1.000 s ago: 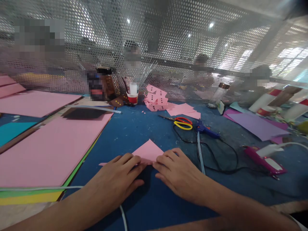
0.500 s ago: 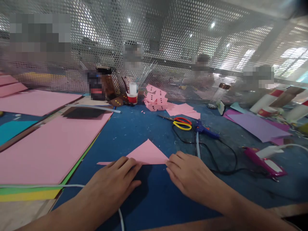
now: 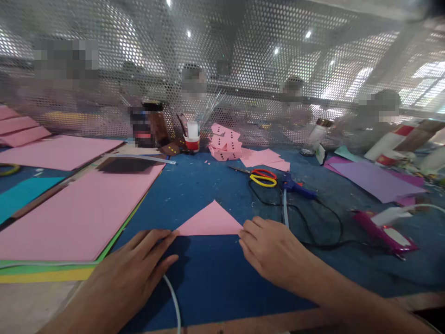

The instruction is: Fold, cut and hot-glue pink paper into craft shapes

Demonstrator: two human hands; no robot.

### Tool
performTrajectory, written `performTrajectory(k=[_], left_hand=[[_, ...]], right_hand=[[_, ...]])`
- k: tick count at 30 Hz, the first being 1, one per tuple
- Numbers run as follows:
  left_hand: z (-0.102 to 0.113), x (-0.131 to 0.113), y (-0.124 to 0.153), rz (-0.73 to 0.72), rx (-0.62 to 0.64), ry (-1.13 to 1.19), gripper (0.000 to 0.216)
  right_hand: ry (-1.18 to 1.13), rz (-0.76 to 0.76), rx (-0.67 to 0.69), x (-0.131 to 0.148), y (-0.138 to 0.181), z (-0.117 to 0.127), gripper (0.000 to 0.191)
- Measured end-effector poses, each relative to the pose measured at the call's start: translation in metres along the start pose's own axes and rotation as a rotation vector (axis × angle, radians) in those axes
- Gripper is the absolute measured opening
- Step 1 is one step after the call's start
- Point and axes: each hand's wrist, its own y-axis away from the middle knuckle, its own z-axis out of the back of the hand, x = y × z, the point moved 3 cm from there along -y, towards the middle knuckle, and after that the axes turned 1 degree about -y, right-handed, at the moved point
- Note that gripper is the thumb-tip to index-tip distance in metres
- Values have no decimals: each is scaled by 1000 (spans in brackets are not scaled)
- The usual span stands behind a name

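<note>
A pink paper point(image 3: 210, 222), folded into a triangle, lies on the blue tabletop with its point facing away from me. My left hand point(image 3: 139, 264) rests at the triangle's left corner, fingers stretched out flat with the tips on the paper and the thumb apart. At the right corner, my right hand point(image 3: 269, 246) has its fingers bent together and closed on the paper's edge. Beyond the triangle lie scissors point(image 3: 263, 178) with red and yellow handles and a blue glue gun point(image 3: 297, 186).
Large pink sheets point(image 3: 79, 213) are stacked on the left. At the back are a pile of dotted pink paper pieces point(image 3: 225, 144) and a paper cup point(image 3: 192, 143). Purple sheets point(image 3: 375, 178) and a magenta power strip point(image 3: 384, 234) lie right. A perforated metal screen point(image 3: 243, 60) stands behind.
My left hand has slid left along the folded edge to the corner. The pink strip that stuck out on the left no longer shows. My right hand stays at its corner.
</note>
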Motion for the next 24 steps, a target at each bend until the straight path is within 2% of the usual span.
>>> performTrajectory(k=[9,16,20,24], left_hand=[[-1,8,9,33,-22,-1,48],[0,12,6,63,-86,76,47],[17,15,-4,123,-154,314,39],[25,13,-22,377,6,737,36]], right_hand=[[-3,-41,-25,-9,-6,-11,19],[-217,-182,-40,-20,-18,-14,5],[-405,-302,-26,-23,-23,-13,4],[-659,-457,-56,-24,-26,-10,3]])
